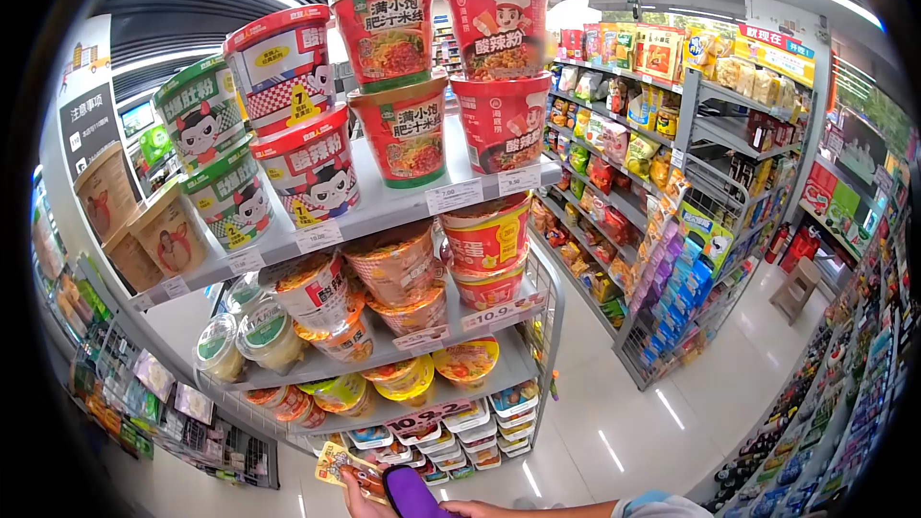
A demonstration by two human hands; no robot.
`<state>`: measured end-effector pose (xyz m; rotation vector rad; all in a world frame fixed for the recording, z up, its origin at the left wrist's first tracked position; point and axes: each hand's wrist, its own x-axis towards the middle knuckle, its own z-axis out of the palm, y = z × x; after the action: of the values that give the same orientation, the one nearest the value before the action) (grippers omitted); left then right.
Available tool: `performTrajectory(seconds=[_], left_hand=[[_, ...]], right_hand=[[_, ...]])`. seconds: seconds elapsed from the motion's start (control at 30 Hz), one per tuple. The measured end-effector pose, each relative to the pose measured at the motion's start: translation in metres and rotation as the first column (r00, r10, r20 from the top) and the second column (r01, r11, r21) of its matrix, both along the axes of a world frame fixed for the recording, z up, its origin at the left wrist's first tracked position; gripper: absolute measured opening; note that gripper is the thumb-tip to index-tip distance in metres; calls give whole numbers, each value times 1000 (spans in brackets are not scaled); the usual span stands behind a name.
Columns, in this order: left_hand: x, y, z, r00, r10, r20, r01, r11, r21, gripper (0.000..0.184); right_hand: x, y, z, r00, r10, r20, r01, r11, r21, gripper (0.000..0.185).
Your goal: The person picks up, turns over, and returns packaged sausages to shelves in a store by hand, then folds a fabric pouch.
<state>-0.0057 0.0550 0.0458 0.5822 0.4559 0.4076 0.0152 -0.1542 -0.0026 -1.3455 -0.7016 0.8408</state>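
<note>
At the bottom edge, my left hand [358,497] is closed on a small yellow and brown snack packet [349,466]. Between my hands is a purple object with a black edge [413,493], perhaps a pouch; its lower part runs out of the picture. Behind it, the fingers of my right hand [472,508] are curled against its right side, partly cut off by the frame. Just beyond my hands, stacked white-rimmed packs [480,437] fill the bottom of a shelf rack.
Cup noodles such as a red tub [496,27] stand stacked on the grey rack's top shelf [384,194], with more tubs below. To the right are a snack aisle [614,134], a wire-sided rack with blue packets [683,288], a wooden stool [796,290] and tiled floor [624,422].
</note>
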Motion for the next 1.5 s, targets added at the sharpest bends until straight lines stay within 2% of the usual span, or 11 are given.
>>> performTrajectory(seconds=[0.2,0.5,0.7,0.83,0.87,1.03,1.1,1.17,1.23,1.37,1.5], left_hand=[[3,-33,18,968,-222,-117,246,927,284,39],[6,-51,-25,844,-359,-399,537,559,632,63],[5,-63,-1,754,-513,-410,650,669,360,61],[23,-75,41,911,-364,-194,406,708,577,61],[28,-60,24,923,-331,-197,385,822,420,59],[42,-32,30,994,-105,-31,109,966,236,55],[45,-33,40,999,-28,35,22,984,175,54],[47,-35,44,995,-93,25,85,974,209,54],[52,-30,29,994,-109,-30,112,975,190,51],[58,-23,26,976,-213,34,205,964,167,46],[62,-23,48,944,-317,87,296,935,197,46]], right_hand=[[18,-10,73,943,-210,260,230,972,-52,38],[27,-3,56,791,-371,487,440,897,-32,31],[42,-6,64,440,-555,706,558,785,269,35],[39,-2,56,543,-401,738,420,891,174,41],[40,0,50,546,-402,735,420,890,175,41],[59,22,-16,802,-318,505,358,933,19,37],[61,30,-24,956,-274,-108,275,961,-6,38],[68,32,-27,894,-186,-408,137,980,-146,39],[72,35,-30,602,33,-798,98,988,115,43],[77,33,-7,585,219,-781,127,926,355,53],[78,37,-4,687,97,-720,181,937,298,48]])
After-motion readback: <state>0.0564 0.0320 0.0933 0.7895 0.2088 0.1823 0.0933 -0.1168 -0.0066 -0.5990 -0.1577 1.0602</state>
